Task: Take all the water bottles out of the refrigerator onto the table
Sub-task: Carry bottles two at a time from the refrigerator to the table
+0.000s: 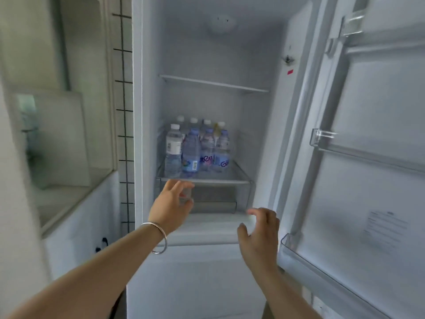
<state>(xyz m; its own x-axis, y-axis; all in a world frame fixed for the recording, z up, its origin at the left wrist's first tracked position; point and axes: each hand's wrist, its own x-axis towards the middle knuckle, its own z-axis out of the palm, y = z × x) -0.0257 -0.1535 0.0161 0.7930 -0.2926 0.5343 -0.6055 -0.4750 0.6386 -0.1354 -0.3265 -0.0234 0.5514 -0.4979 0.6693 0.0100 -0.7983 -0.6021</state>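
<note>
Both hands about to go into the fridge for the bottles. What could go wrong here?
1. The water bottles stand packed close on the shelf; pulling a front one may topple its neighbours.
2. The left hand and right hand reach in together and may crowd each other.

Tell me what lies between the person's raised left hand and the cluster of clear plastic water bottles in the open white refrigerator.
In the head view, only the front lip of the clear shelf separates the left hand from the water bottles.

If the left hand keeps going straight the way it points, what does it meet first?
Probably the front edge of the shelf, then the front-left bottle. The left hand is open; depth is unclear.
</note>
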